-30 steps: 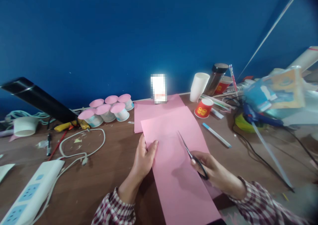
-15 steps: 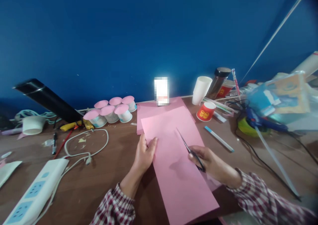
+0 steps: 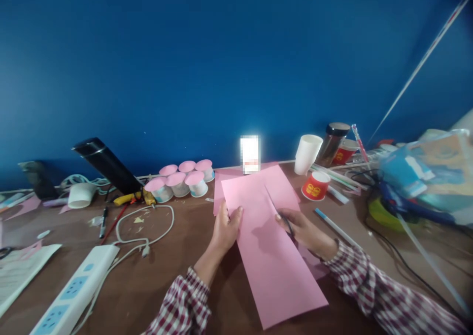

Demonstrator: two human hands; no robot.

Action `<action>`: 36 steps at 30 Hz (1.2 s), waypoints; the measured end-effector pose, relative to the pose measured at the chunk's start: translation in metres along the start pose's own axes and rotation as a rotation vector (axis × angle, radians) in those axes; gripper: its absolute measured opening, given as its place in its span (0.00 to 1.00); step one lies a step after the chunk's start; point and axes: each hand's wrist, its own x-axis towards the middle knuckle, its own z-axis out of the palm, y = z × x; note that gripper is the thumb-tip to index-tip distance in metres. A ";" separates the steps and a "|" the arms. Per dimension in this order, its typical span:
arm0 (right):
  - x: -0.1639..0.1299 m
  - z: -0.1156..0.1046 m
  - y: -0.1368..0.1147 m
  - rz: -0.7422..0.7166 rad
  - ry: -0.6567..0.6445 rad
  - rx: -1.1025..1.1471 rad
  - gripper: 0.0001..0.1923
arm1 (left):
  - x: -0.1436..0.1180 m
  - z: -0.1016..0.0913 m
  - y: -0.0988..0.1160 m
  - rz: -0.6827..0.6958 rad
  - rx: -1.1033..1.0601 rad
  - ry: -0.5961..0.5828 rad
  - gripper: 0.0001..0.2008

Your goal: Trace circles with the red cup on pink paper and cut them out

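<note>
The head-worn view looks forward and down over the nearby hands (image 3: 226, 228) toward a blue wall (image 3: 221, 64).

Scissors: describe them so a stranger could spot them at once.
Below the blue wall is a brown table. Above it, the right hand holds the scissors over a pink sheet. Their slender metal and dark handle stand out against plain pink.
</note>
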 end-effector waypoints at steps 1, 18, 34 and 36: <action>0.003 0.000 0.003 -0.002 0.010 0.008 0.19 | 0.002 0.001 -0.001 -0.001 0.005 -0.001 0.17; 0.006 0.004 0.026 -0.063 0.053 -0.014 0.16 | 0.002 -0.001 -0.010 -0.047 -0.065 -0.060 0.17; 0.008 0.002 0.029 0.012 0.052 0.211 0.16 | -0.011 0.004 -0.007 -0.086 -0.084 -0.142 0.18; 0.009 0.002 0.032 0.015 0.051 0.237 0.16 | -0.011 0.005 -0.007 -0.077 -0.097 -0.140 0.19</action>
